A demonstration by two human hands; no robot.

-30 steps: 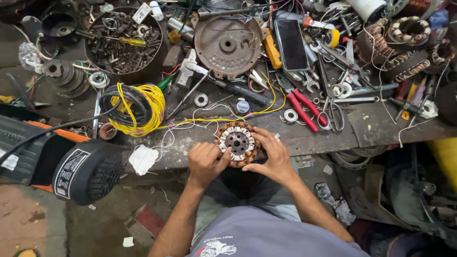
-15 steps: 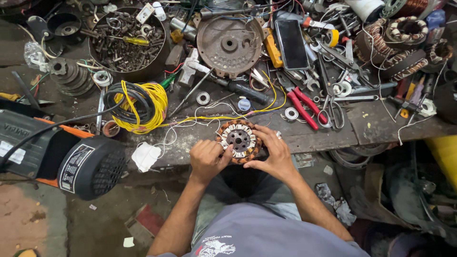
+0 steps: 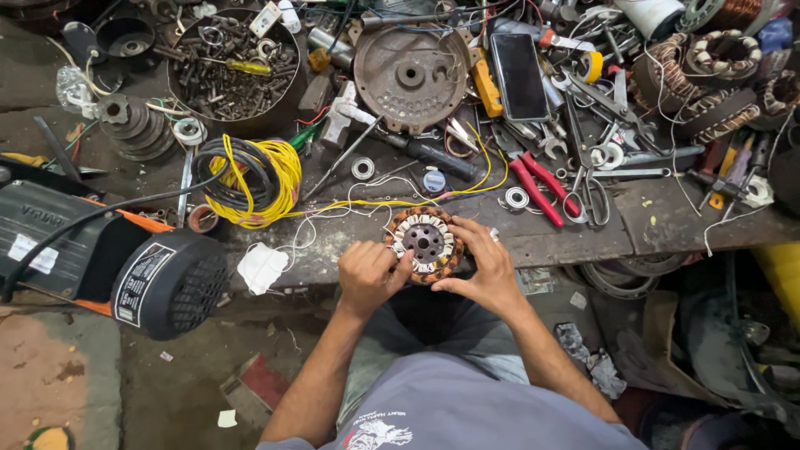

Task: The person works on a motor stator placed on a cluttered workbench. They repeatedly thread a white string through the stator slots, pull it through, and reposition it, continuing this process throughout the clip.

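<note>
Cluttered and oil-dark, the workbench (image 3: 667, 221) fills the upper half of the head view, its front edge running across the middle. At that edge, just right of centre, sits a round motor stator (image 3: 424, 243) with copper windings around a pale toothed core. The left hand (image 3: 367, 275) is curled narrow at the stator's eight o'clock side, fingertips pressed to its rim. The right hand (image 3: 483, 265) wraps the four o'clock side, thumb beneath and fingers over the outer windings, so both hands hold the stator between them.

At ten o'clock from the stator lies a coil of yellow and black wire (image 3: 250, 179), a yellow strand trailing towards the stator. At twelve o'clock rests a rusty round motor end cover (image 3: 410, 77), with a dark phone (image 3: 518, 75) just beside it at its three o'clock. Red-handled pliers (image 3: 540, 187) lie at two o'clock. A bowl of screws and scrap (image 3: 233, 71) stands at eleven o'clock. A black and orange motor unit (image 3: 108, 262) sits at nine o'clock, well apart.
</note>
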